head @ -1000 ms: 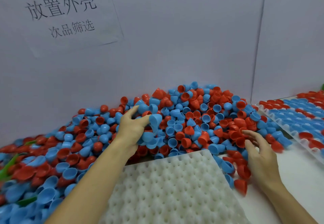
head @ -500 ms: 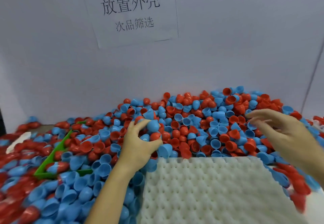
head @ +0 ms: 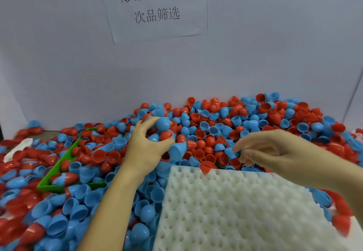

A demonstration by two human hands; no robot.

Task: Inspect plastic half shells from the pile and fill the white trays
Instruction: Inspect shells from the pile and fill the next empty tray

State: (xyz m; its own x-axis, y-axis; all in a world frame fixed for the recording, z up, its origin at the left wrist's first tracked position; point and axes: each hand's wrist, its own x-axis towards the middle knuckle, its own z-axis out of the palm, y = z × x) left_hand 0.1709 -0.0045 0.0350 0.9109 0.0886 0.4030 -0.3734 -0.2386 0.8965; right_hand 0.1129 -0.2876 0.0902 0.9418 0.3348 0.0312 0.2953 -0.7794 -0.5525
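Head view: both hands over shell pile.
Left hand curled, gripping blue half shell; right hand blurred, fingers loosely bent, holding nothing, above white tray.

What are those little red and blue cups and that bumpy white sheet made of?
Shells: seemingly thin, hard plastic, glossy, with light glinting off their rounded sides. White tray: probably soft foam or thin formed plastic; matte, dimpled, slightly fuzzy-looking. Blur leaves that open.

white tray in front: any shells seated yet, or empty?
Empty as far as visible: the white tray shows only bare dimples. One red shell lies at its far edge, not seated.
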